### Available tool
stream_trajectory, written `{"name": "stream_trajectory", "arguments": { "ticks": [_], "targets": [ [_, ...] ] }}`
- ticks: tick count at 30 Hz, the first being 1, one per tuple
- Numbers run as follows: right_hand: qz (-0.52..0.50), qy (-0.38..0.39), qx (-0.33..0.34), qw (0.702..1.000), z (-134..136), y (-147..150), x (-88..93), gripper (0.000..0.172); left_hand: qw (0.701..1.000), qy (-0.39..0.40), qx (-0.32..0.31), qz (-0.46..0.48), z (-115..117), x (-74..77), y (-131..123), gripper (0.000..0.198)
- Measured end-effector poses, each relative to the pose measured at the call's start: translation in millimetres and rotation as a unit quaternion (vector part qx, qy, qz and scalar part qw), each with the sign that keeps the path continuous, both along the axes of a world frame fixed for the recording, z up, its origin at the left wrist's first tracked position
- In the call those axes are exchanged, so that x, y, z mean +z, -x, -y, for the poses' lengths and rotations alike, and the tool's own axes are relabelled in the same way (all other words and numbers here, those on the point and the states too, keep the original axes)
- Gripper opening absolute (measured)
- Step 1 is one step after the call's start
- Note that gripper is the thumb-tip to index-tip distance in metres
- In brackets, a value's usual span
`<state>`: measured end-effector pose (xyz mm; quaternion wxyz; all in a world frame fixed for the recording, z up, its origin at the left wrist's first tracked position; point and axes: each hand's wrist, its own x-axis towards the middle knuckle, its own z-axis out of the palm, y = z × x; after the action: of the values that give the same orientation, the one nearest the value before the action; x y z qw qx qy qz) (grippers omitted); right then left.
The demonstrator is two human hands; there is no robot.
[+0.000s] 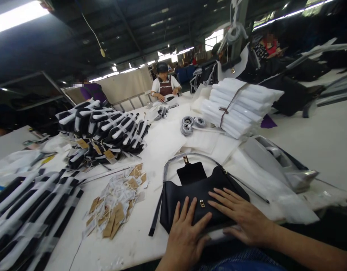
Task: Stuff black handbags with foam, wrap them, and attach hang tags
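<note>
A black leather handbag [190,188] lies flat on the white table [167,143] right in front of me, its flap thrown open away from me and a small gold clasp on its front. My left hand [186,235] rests flat on the bag's near left part, fingers spread. My right hand [242,216] lies flat on the bag's right side, fingers stretched toward the clasp. A grey strap [190,156] arcs over the far side of the bag.
A heap of brown and white paper tags [117,203] lies left of the bag. Black-and-white wrapped straps [105,128] are piled at the left. A tied white bundle [238,107] and a silver tape dispenser [280,162] stand at the right. Other people work at the far end.
</note>
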<state>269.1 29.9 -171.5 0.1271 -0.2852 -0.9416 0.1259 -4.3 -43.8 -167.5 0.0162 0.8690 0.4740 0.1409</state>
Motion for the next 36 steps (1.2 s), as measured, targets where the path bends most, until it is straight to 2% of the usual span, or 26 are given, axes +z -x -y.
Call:
{"name": "stream_trajectory", "arguments": {
  "ticks": [3, 5, 8, 9, 11, 15, 18, 21, 23, 26, 29, 31, 32, 34, 36],
  "targets": [
    [-0.003, 0.037, -0.004, 0.999, -4.8, 3.4, 12.1, 0.083, 1.000, -0.007, 0.016, 0.007, -10.3, -3.6, -10.1, 0.072],
    [-0.009, 0.064, -0.002, 0.998, -13.4, 6.9, 24.4, 0.074, 0.999, -0.024, 0.021, 0.007, -16.2, -8.2, -13.7, 0.071],
    [-0.022, 0.124, 0.015, 0.992, -39.7, 14.7, 48.9, 0.044, 0.998, -0.060, 0.023, 0.004, -20.0, -17.5, -14.1, 0.073],
    [-0.034, 0.138, 0.015, 0.990, -53.0, 18.1, 57.5, 0.035, 0.997, -0.073, 0.023, 0.004, -20.4, -21.1, -13.4, 0.074],
    [-0.073, 0.135, -0.011, 0.988, -86.0, 26.1, 72.6, 0.028, 0.995, -0.094, 0.027, 0.004, -21.1, -28.7, -12.2, 0.075],
    [-0.112, 0.036, -0.092, 0.989, -164.2, 52.9, 87.5, 0.028, 0.989, -0.147, 0.030, 0.016, -24.6, -45.9, -12.6, 0.074],
    [-0.086, 0.002, -0.069, 0.994, -213.3, 92.2, 86.9, 0.030, 0.976, -0.208, 0.052, 0.032, -29.8, -61.7, -16.3, 0.070],
    [-0.054, 0.014, -0.024, 0.998, -243.2, 146.6, 82.4, 0.029, 0.959, -0.269, 0.077, 0.047, -35.6, -80.9, -22.6, 0.067],
    [-0.027, 0.026, -0.019, 0.999, -253.6, 184.1, 78.1, 0.030, 0.956, -0.273, 0.090, 0.057, -38.4, -94.7, -28.0, 0.066],
    [0.008, 0.043, -0.091, 0.995, -261.0, 229.2, 68.3, 0.033, 0.974, -0.191, 0.110, 0.046, -39.1, -115.2, -36.6, 0.068],
    [0.044, 0.076, -0.166, 0.982, -264.5, 254.0, 56.4, 0.037, 0.979, -0.133, 0.147, 0.038, -37.4, -132.7, -43.0, 0.073],
    [0.052, 0.096, -0.176, 0.978, -266.4, 260.5, 52.4, 0.032, 0.973, -0.120, 0.192, 0.044, -37.1, -139.7, -45.1, 0.078],
    [0.045, 0.100, -0.173, 0.979, -267.4, 261.4, 53.5, 0.029, 0.972, -0.113, 0.203, 0.043, -37.7, -140.8, -45.3, 0.080],
    [0.007, 0.091, -0.163, 0.982, -269.4, 258.2, 64.4, 0.024, 0.975, -0.122, 0.182, 0.036, -39.8, -136.5, -43.8, 0.077],
    [-0.057, 0.059, -0.159, 0.984, -268.8, 247.6, 87.7, 0.022, 0.973, -0.182, 0.137, 0.043, -41.1, -122.2, -39.4, 0.069]
  ]
}}
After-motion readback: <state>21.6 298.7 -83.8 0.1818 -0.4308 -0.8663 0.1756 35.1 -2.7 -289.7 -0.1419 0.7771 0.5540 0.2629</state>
